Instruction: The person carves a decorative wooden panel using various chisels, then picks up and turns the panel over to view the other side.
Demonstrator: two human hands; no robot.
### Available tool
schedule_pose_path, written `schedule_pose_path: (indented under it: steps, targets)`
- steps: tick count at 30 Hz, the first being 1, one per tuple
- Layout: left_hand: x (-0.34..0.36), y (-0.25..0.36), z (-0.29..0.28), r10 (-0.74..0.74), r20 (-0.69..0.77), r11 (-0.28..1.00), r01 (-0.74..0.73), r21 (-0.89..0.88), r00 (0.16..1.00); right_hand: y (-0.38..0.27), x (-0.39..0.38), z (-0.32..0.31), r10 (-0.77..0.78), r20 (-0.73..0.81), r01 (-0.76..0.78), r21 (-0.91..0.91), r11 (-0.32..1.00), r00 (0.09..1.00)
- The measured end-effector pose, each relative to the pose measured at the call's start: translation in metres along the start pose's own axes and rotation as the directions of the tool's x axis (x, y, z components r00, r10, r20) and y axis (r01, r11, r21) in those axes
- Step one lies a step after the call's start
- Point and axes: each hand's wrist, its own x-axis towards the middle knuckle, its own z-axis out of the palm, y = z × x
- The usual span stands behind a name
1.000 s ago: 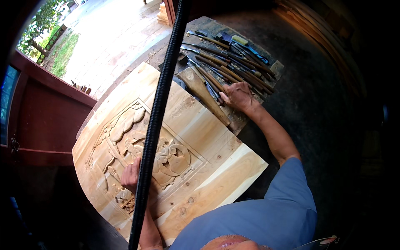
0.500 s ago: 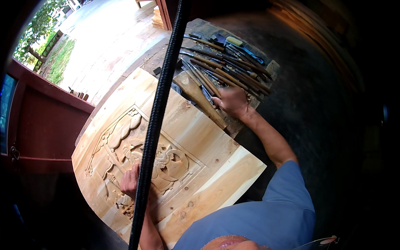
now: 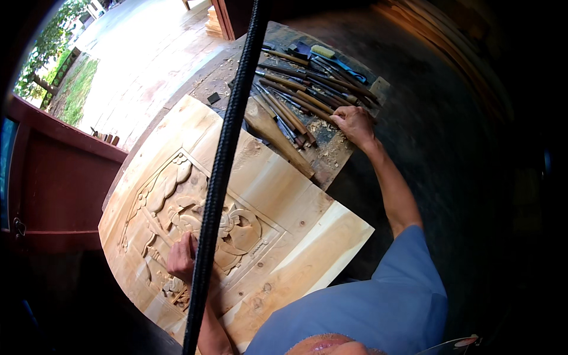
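Note:
A pale wooden panel [image 3: 284,204] with carved relief fills the middle of the view. My left hand [image 3: 180,260] rests on the carving with its fingers curled in; whatever may be between them is hidden, partly by a dark cable. To the far right, my right hand [image 3: 356,125] is at the handle ends of a pile of wood-handled carving chisels [image 3: 307,89]. Its thumb and fingers are closed on the handle of one chisel [image 3: 319,112]. Nearer the panel, several more chisels [image 3: 284,115] lie beside a thick wooden mallet [image 3: 275,136].
The black braided cable [image 3: 222,160] crosses the view from top to bottom. A yellow-bristled brush [image 3: 322,52] with a blue handle lies behind the chisels. Wood shavings [image 3: 334,148] litter the worn bench [image 3: 331,173]. A dark red door [image 3: 65,177] stands at left.
My right hand has moved right, from the chisels beside the mallet to handle ends farther along the pile. My left hand stays on the carving. The view has shifted slightly.

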Motion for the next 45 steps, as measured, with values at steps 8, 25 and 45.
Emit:
schedule_pose_path:
  steps: [8, 25, 45]
  targets:
    - [-0.002, 0.000, 0.003, -0.001, 0.007, 1.000, 0.001, -0.010, 1.000, 0.013, 0.010, 0.006, 0.025, 0.014, -0.027, 0.124, 0.992, 1.000]
    - [-0.003, -0.003, 0.003, 0.003, 0.012, 1.000, -0.004, 0.012, 1.000, 0.018, 0.020, -0.004, 0.011, 0.040, -0.005, -0.155, 0.988, 0.999]
    - [-0.002, -0.002, 0.002, -0.013, -0.002, 1.000, 0.013, -0.013, 1.000, -0.021, 0.064, 0.038, -0.264, 0.117, 0.288, -0.343, 0.894, 0.957]
